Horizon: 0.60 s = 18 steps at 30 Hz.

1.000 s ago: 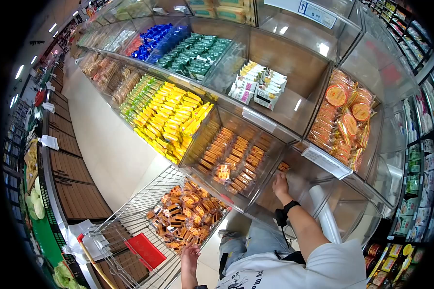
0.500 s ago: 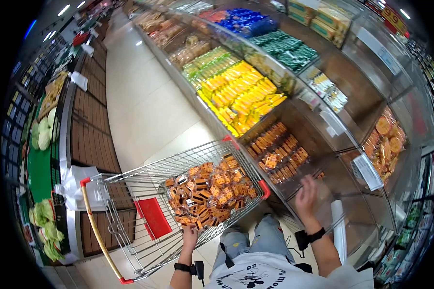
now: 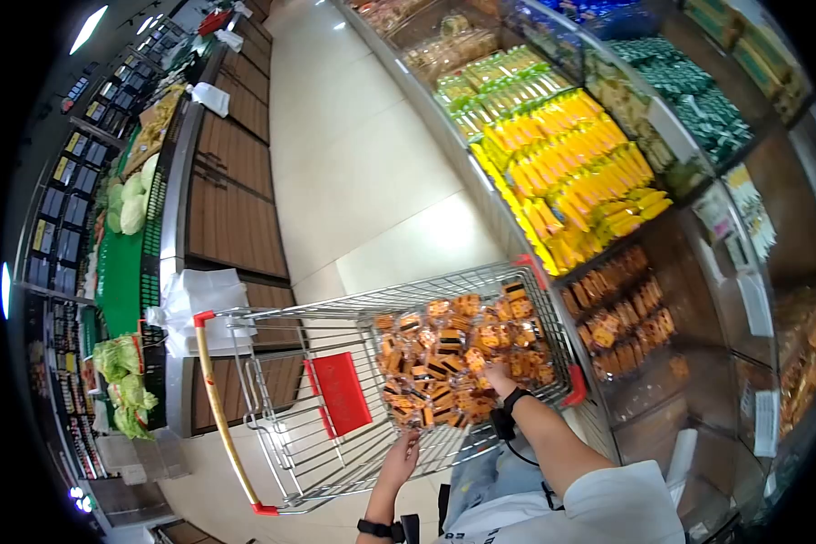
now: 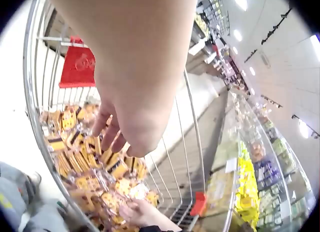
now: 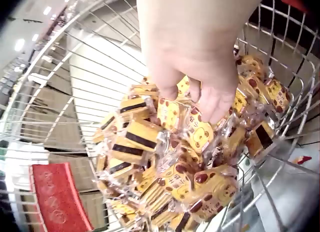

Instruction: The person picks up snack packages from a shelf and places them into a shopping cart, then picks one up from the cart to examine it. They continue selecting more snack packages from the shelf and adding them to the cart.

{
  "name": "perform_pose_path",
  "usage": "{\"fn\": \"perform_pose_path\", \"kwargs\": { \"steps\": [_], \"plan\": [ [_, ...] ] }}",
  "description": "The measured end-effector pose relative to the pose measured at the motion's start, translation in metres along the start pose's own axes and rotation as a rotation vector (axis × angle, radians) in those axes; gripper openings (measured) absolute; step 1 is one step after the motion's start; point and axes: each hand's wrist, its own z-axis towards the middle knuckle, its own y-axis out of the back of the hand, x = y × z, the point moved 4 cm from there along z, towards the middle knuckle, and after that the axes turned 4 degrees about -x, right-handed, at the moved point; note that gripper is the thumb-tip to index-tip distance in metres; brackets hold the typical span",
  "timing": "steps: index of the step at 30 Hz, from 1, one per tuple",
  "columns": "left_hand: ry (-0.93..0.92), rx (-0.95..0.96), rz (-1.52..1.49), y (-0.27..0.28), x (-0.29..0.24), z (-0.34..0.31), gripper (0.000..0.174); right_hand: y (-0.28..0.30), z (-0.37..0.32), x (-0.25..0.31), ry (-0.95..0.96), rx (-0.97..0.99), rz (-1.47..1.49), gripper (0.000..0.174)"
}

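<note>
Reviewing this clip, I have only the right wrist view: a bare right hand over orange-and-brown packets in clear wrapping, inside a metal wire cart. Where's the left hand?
Observer: The head view shows the bare left hand at the near side of the wire cart, beside the wrapped packets.
Operator: And the cart's handle?
Observer: The pale yellow bar with red ends, at the cart's left end in the head view.
Operator: What's past its right end?
Observer: Display bins, one holding bright yellow packets.
</note>
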Motion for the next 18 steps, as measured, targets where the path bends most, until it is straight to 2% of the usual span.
{"fn": "perform_pose_path", "kwargs": {
  "steps": [2,5,7,8,9,11,12,14,15,17,18],
  "plan": [
    [0.111,-0.148,0.051,0.025,0.034,-0.018,0.023,-0.015,0.031,-0.015,-0.138,0.042,-0.052,0.03],
    [0.271,-0.242,0.088,0.043,0.064,-0.043,0.022,-0.038,0.072,-0.029,-0.346,0.079,-0.139,0.034],
    [0.304,-0.21,0.045,0.033,0.084,-0.052,0.021,-0.019,0.043,-0.006,-0.255,0.079,-0.01,0.028],
    [0.316,-0.171,-0.021,0.025,0.085,-0.053,0.02,-0.012,0.031,0.003,-0.283,0.007,0.066,0.024],
    [0.273,-0.132,0.018,0.02,0.08,-0.049,0.02,-0.01,0.028,0.008,-0.174,-0.033,0.094,0.024],
    [0.211,-0.058,-0.037,0.008,0.069,-0.037,0.021,-0.008,0.02,0.017,0.013,0.008,0.191,0.021],
    [0.195,-0.039,-0.041,0.008,0.051,-0.026,0.022,0.019,-0.024,0.047,0.219,-0.17,0.153,0.016],
    [0.149,-0.008,-0.04,0.014,0.013,-0.009,0.024,0.037,-0.068,0.074,0.611,-0.315,0.191,0.013],
    [0.026,-0.043,-0.151,0.009,0.018,0.003,0.029,0.046,-0.095,0.09,0.846,-0.393,0.263,0.013],
    [0.063,-0.049,-0.56,0.013,0.013,0.022,0.036,0.07,-0.166,0.128,1.05,-0.327,0.133,0.008],
    [0.133,0.033,-0.721,0.026,-0.004,0.024,0.043,0.083,-0.208,0.145,1.271,-0.394,0.027,0.006]
  ]
}}
